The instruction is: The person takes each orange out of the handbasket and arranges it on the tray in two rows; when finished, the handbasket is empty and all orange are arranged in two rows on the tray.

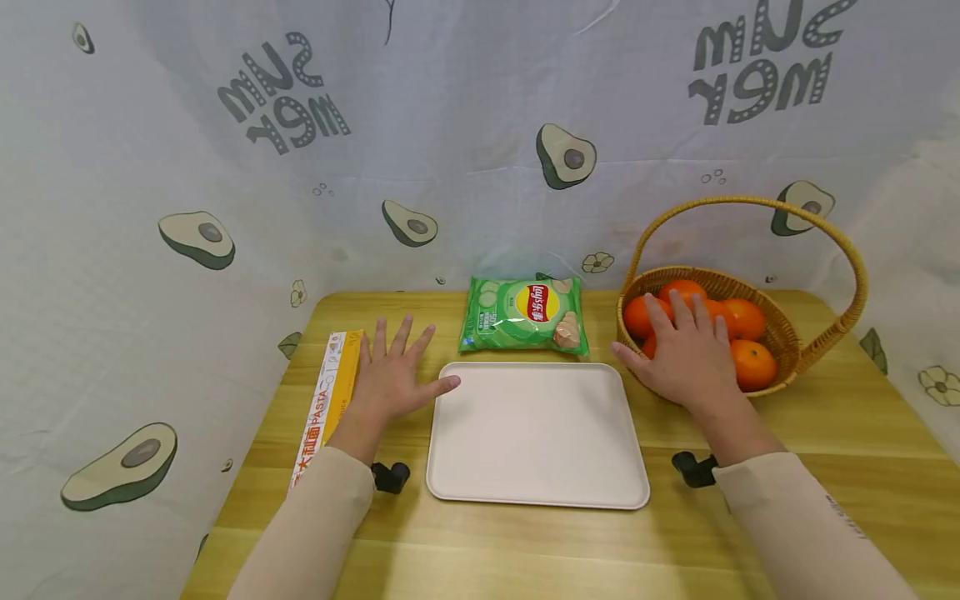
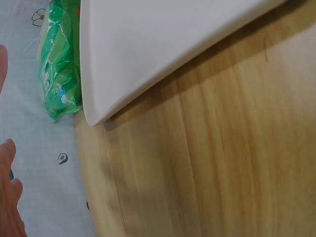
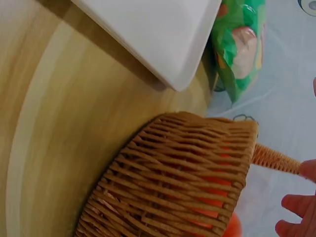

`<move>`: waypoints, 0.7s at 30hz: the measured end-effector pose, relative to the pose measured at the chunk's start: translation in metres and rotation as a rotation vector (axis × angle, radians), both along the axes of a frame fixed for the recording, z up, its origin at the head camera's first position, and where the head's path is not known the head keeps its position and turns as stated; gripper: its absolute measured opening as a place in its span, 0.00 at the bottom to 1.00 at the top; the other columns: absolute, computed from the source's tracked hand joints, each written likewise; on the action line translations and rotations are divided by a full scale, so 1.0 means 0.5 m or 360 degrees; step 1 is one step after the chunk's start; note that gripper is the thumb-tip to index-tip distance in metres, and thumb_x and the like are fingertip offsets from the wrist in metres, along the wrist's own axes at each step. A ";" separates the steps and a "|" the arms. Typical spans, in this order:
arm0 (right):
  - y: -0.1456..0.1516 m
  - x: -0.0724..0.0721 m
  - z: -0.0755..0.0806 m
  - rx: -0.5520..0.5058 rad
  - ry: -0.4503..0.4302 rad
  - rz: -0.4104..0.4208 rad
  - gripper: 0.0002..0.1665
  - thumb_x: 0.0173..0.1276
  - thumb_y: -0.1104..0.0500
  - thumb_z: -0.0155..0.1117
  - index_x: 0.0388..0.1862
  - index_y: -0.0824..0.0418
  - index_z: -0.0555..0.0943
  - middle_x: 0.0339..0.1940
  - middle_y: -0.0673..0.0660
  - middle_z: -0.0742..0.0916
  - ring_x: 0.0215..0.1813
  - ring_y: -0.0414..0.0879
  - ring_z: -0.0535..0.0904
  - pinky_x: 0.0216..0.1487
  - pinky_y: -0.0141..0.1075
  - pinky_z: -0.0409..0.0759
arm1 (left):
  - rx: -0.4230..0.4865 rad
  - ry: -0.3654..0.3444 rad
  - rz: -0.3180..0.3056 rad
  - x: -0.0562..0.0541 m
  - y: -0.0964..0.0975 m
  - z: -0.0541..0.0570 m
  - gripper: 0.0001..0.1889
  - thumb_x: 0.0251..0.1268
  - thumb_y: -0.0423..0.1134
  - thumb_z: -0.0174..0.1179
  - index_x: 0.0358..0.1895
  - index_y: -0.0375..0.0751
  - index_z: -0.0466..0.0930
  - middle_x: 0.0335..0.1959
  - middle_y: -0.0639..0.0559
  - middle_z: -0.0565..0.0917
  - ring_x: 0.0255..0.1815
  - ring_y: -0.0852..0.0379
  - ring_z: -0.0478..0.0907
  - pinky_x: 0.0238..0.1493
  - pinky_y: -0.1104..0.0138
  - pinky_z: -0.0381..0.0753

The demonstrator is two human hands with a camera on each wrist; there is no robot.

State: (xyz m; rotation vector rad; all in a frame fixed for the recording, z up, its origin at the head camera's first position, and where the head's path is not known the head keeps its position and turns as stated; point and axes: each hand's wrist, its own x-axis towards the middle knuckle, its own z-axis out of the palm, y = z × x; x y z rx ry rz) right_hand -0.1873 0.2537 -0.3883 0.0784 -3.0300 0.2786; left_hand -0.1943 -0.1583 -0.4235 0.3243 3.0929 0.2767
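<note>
My left hand is spread with straight fingers between a yellow and white pasta box and a pale rectangular tray, its thumb over the tray's left edge in the head view. My right hand, fingers also spread, overlaps the front left of a wicker basket of oranges. In the right wrist view its fingertips show at the right edge, beyond the basket's woven side. Neither hand holds anything. Behind the tray lies a green bag of Lay's chips.
The wooden table ends at a pale curtain printed with avocados, which runs behind it and along its sides. The tall arched basket handle rises over the oranges. A black wrist mount sticks out beside the left sleeve.
</note>
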 end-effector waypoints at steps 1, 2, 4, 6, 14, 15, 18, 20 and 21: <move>0.005 -0.002 0.003 -0.0001 0.0012 0.0002 0.61 0.67 0.19 0.47 0.82 0.61 0.54 0.81 0.74 0.56 0.81 0.76 0.44 0.75 0.73 0.40 | 0.0007 0.0000 -0.0001 0.000 0.000 -0.001 0.52 0.58 0.82 0.46 0.83 0.64 0.48 0.86 0.48 0.43 0.85 0.32 0.30 0.79 0.34 0.34; 0.010 -0.004 0.006 0.0001 0.0029 0.0008 0.61 0.68 0.20 0.48 0.82 0.62 0.55 0.80 0.75 0.57 0.80 0.77 0.45 0.75 0.73 0.42 | 0.0014 0.0000 -0.0004 0.001 0.001 -0.002 0.51 0.59 0.82 0.46 0.83 0.64 0.48 0.86 0.48 0.43 0.85 0.32 0.31 0.79 0.34 0.35; 0.021 -0.008 0.010 0.0004 0.0050 0.0021 0.59 0.69 0.22 0.48 0.82 0.64 0.55 0.79 0.76 0.58 0.79 0.78 0.47 0.75 0.73 0.45 | 0.0034 -0.0002 -0.0009 0.000 0.001 -0.003 0.51 0.59 0.81 0.47 0.83 0.64 0.49 0.86 0.47 0.45 0.85 0.32 0.34 0.79 0.35 0.38; 0.032 -0.013 0.012 -0.0013 0.0072 0.0030 0.58 0.70 0.24 0.49 0.81 0.65 0.55 0.79 0.78 0.58 0.78 0.79 0.49 0.75 0.72 0.48 | 0.0046 -0.0006 -0.0012 0.000 0.002 -0.005 0.50 0.60 0.80 0.47 0.83 0.64 0.48 0.86 0.46 0.47 0.85 0.32 0.38 0.80 0.36 0.41; 0.079 -0.026 0.010 -0.0190 0.0049 -0.0024 0.58 0.72 0.25 0.49 0.83 0.64 0.50 0.80 0.78 0.55 0.78 0.78 0.49 0.71 0.75 0.52 | 0.0125 -0.0014 -0.0053 0.006 0.002 -0.008 0.45 0.65 0.73 0.52 0.82 0.59 0.55 0.79 0.41 0.63 0.77 0.31 0.58 0.75 0.39 0.61; 0.084 -0.027 0.011 -0.0207 0.0039 -0.0037 0.59 0.71 0.25 0.49 0.83 0.64 0.49 0.80 0.78 0.55 0.78 0.78 0.49 0.70 0.75 0.53 | 0.0133 -0.0023 -0.0050 0.007 0.002 -0.008 0.45 0.65 0.73 0.52 0.82 0.59 0.55 0.78 0.41 0.65 0.75 0.32 0.60 0.74 0.40 0.63; 0.098 -0.032 0.011 -0.0252 0.0004 -0.0077 0.60 0.71 0.25 0.49 0.84 0.62 0.47 0.80 0.77 0.55 0.77 0.78 0.50 0.67 0.76 0.57 | 0.0138 -0.0056 -0.0034 0.010 0.003 -0.011 0.44 0.66 0.72 0.53 0.81 0.60 0.56 0.75 0.42 0.68 0.71 0.35 0.64 0.70 0.43 0.69; 0.106 -0.035 0.012 -0.0288 -0.0017 -0.0108 0.60 0.70 0.24 0.50 0.84 0.61 0.46 0.80 0.77 0.54 0.76 0.79 0.51 0.66 0.77 0.57 | 0.0142 -0.0082 -0.0020 0.012 0.004 -0.013 0.43 0.66 0.71 0.53 0.81 0.60 0.57 0.73 0.43 0.70 0.69 0.37 0.66 0.69 0.44 0.71; 0.110 -0.037 0.012 -0.0307 -0.0022 -0.0120 0.61 0.70 0.25 0.50 0.85 0.61 0.46 0.81 0.77 0.54 0.76 0.79 0.51 0.66 0.77 0.57 | 0.0148 -0.0100 -0.0010 0.013 0.004 -0.014 0.42 0.66 0.71 0.54 0.81 0.61 0.57 0.72 0.43 0.71 0.69 0.38 0.67 0.68 0.45 0.72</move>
